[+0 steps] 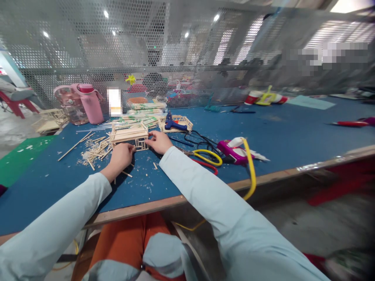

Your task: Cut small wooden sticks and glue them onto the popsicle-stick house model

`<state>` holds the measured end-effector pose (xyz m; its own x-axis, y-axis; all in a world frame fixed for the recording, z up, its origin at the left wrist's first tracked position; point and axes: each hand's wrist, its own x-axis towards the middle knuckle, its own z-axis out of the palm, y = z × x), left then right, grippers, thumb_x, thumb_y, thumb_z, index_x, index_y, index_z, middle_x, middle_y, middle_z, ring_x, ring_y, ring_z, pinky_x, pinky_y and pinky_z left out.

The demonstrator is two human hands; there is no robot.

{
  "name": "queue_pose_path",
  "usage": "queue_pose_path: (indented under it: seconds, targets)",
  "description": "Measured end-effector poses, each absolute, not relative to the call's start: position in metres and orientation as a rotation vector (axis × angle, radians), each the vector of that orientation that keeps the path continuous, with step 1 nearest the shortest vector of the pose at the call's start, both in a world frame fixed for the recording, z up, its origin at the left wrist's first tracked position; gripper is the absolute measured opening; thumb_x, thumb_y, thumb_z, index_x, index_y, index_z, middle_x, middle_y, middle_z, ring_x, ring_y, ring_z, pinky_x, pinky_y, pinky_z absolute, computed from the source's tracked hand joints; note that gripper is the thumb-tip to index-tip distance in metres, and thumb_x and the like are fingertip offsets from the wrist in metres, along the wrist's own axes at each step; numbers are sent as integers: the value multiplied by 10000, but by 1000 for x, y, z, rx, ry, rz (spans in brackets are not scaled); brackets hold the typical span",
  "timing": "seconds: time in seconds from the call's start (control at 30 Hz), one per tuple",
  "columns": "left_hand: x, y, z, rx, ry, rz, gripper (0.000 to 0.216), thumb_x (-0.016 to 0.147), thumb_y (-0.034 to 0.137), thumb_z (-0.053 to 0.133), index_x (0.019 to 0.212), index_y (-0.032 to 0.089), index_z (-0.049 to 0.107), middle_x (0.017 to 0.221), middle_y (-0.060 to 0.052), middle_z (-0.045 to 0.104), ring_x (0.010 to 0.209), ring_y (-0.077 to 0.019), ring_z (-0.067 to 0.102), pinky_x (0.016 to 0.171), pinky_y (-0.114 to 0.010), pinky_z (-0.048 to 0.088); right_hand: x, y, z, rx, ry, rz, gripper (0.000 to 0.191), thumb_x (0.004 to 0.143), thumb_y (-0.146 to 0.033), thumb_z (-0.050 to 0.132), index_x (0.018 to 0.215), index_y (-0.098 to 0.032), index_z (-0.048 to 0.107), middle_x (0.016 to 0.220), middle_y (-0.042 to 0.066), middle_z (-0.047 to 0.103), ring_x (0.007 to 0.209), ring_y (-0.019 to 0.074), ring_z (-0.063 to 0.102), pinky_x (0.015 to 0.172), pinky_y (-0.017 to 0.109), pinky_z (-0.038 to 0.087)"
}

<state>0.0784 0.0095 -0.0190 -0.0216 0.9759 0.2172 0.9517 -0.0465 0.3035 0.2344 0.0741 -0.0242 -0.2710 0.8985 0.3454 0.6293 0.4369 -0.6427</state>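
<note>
A small model made of thin wooden sticks (129,134) stands on the blue tabletop, with a flat slatted top and a railing-like frame below. My left hand (119,159) is closed at its front left side, fingertips pinched near the lower frame. On the right end, my right hand (159,142) has its thumb and fingers closed on the frame. Loose cut sticks (98,150) lie in a pile to the left of the model. Behind it on the right, a blue glue gun (175,124) rests on another stick frame (190,124).
Scissors with a yellow and red handle (209,157) and a purple tool (231,151) with a yellow strap lie right of my hands. A pink bottle (92,104) and a clear pink jug (74,107) stand back left. Perforated metal panels (117,50) rise behind the table.
</note>
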Motion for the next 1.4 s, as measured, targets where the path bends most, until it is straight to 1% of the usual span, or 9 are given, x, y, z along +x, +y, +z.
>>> queue_pose_path:
  seconds: [0.23,0.37,0.5,0.6,0.8,0.97,1.13,1.27,1.4]
  targets:
    - [79,9,-18,2151,2126,598,293,806,293,449,889,157,695,882,-115,698,817,-227,627,702,-271,430,237,68,-16,-1290,-1991,491,252,672,-317,633,847,-136,640,627,-4,607,582,110,526,605,224,390]
    - [79,3,-15,2098,2105,703,310,797,289,430,885,149,692,851,-112,697,788,-216,622,684,-266,422,256,75,4,-1321,-1726,282,273,774,-345,462,706,-141,630,644,17,605,633,129,527,622,230,394]
    - [75,-9,-5,2055,1985,864,272,763,287,422,752,166,666,682,-50,664,639,-175,578,596,-252,387,283,101,15,-1592,-1678,-15,215,742,-209,463,859,-148,632,864,87,639,828,190,554,742,280,401]
    - [69,-18,4,1996,1919,1025,244,744,255,389,601,180,571,516,11,537,538,-138,492,528,-239,332,296,120,8,-1849,-1852,-77,363,680,-206,553,1037,-153,586,1045,138,599,962,249,534,806,350,391]
    - [55,-19,13,1861,1892,1396,299,788,262,340,542,176,486,493,27,419,533,-117,417,516,-235,294,301,130,-12,-1968,-1892,-86,422,693,-360,585,1072,-175,568,989,142,629,934,277,558,795,401,398]
    - [42,-7,10,1686,1885,1743,251,814,323,386,822,173,587,649,18,542,623,-117,479,603,-219,357,300,131,-2,-1841,-1630,24,322,733,-380,532,960,-168,617,926,121,648,863,247,586,747,352,424]
    - [24,8,1,1430,1917,1822,253,801,246,332,564,195,404,528,27,408,546,-117,396,532,-230,315,306,97,21,-1384,-1424,258,418,777,-462,437,923,-109,609,746,74,626,651,158,552,621,286,435]
    - [19,13,-4,1393,1913,1706,267,766,187,302,502,206,338,526,10,409,561,-131,395,525,-249,299,303,41,23,-1196,-1826,591,345,709,-437,541,856,-135,619,608,18,590,504,123,489,525,262,413]
    - [23,12,-4,1418,1890,1675,247,744,163,300,514,199,382,550,4,450,604,-136,434,564,-244,322,291,7,15,-1098,-2139,598,344,759,-385,499,992,-152,600,803,54,655,624,161,558,607,284,442]
